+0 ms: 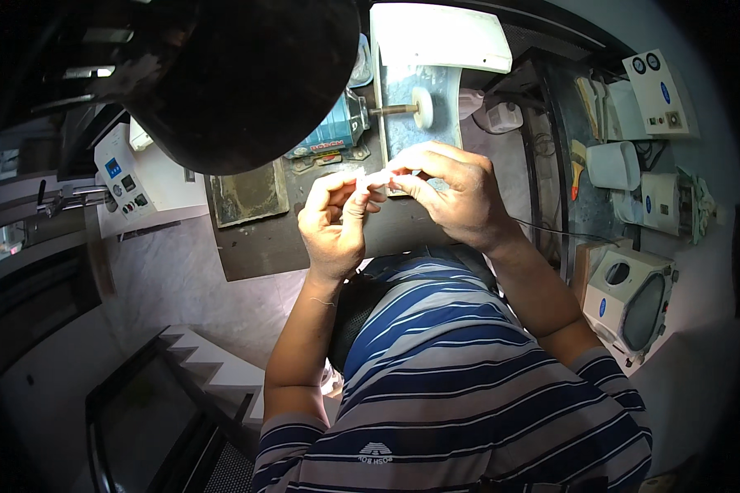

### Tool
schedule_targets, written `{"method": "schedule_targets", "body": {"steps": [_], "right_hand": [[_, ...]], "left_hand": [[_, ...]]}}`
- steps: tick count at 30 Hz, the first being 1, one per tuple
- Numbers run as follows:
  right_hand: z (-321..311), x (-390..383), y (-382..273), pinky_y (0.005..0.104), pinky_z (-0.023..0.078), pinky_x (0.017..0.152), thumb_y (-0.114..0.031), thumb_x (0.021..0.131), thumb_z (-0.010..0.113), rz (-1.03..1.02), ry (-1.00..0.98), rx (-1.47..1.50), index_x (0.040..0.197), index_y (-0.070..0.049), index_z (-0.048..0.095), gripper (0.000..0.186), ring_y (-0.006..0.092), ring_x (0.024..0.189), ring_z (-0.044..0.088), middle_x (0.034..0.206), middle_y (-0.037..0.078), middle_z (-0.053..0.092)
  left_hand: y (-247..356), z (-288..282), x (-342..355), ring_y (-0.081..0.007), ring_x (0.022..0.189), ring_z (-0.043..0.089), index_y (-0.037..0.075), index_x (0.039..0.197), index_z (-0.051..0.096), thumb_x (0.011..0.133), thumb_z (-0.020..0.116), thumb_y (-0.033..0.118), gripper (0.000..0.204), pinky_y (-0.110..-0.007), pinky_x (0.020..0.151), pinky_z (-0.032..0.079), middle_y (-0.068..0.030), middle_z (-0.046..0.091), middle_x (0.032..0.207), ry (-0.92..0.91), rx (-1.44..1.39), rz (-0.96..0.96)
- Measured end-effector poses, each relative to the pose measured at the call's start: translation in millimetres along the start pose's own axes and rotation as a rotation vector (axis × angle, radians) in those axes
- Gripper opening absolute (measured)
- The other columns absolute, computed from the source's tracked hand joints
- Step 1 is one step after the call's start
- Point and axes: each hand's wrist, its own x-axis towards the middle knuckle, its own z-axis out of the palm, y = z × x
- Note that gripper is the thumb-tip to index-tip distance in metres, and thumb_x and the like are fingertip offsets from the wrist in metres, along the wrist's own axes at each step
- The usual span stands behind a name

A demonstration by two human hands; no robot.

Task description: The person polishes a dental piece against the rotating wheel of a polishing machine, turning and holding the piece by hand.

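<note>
A small whitish piece with a pinkish end (376,178) is held between my two hands, above the near edge of the workbench. My left hand (334,220) pinches its left end with thumb and fingertips. From the right, the thumb and forefinger of my right hand (462,191) close on the other end. Fingers cover much of the piece, so its exact kind cannot be made out. Just beyond the hands, a white polishing wheel (423,108) sits on the shaft of a blue bench motor (337,130), over a pale, dusty tray (396,78).
A black lamp shade (247,82) looms over the bench's left side. Below it lies a worn flat slab (253,195) on the dark bench top (259,253). At right, a side counter carries a white container (612,167), a brush (578,164) and several boxy machines (629,297).
</note>
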Motion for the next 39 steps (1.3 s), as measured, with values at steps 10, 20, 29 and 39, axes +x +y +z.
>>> {"method": "schedule_targets", "body": {"steps": [10, 20, 29, 39], "right_hand": [[-5.2, -20.2, 37.6, 0.0326, 0.051, 0.065, -0.007, 0.083, 0.065, 0.177, 0.005, 0.049, 0.096, 0.0, 0.065, 0.015, 0.0277, 0.072, 0.066, 0.085, 0.014, 0.066], [25.0, -49.9, 190.3, 0.0374, 0.048, 0.059, -0.01, 0.082, 0.064, 0.558, -0.006, -0.011, 0.08, 0.002, 0.064, 0.012, 0.0308, 0.061, 0.063, 0.069, 0.018, 0.063], [29.4, -29.9, 228.4, 0.0383, 0.05, 0.063, -0.014, 0.084, 0.063, 0.59, -0.007, -0.192, 0.084, 0.0, 0.069, 0.015, 0.0306, 0.068, 0.067, 0.075, 0.02, 0.066], [31.3, -29.1, 220.8, 0.0443, 0.052, 0.071, -0.012, 0.084, 0.061, 0.546, 0.037, -0.177, 0.084, -0.001, 0.071, 0.015, 0.0368, 0.074, 0.066, 0.08, 0.021, 0.066]], "left_hand": [[-17.4, 17.3, 10.2, -0.0091, 0.073, 0.06, -0.004, 0.102, 0.061, 0.089, 0.063, 0.003, 0.014, -0.022, 0.066, 0.048, -0.0058, 0.064, 0.083, -0.102, 0.308, 0.088], [-179.6, 54.8, 51.8, -0.0102, 0.061, 0.059, -0.005, 0.094, 0.059, 0.092, 0.058, 0.004, 0.009, -0.024, 0.055, 0.049, -0.007, 0.064, 0.079, -0.231, 0.278, -0.303], [-204.8, 80.8, 78.6, -0.0124, 0.057, 0.06, -0.005, 0.087, 0.057, 0.09, 0.059, 0.0, 0.007, -0.026, 0.05, 0.051, -0.0094, 0.064, 0.073, -0.005, 0.165, -0.445], [-205.7, 77.3, 76.0, -0.011, 0.054, 0.058, -0.004, 0.086, 0.057, 0.09, 0.059, -0.001, 0.005, -0.025, 0.047, 0.048, -0.0083, 0.064, 0.072, 0.026, 0.12, -0.402]]}}
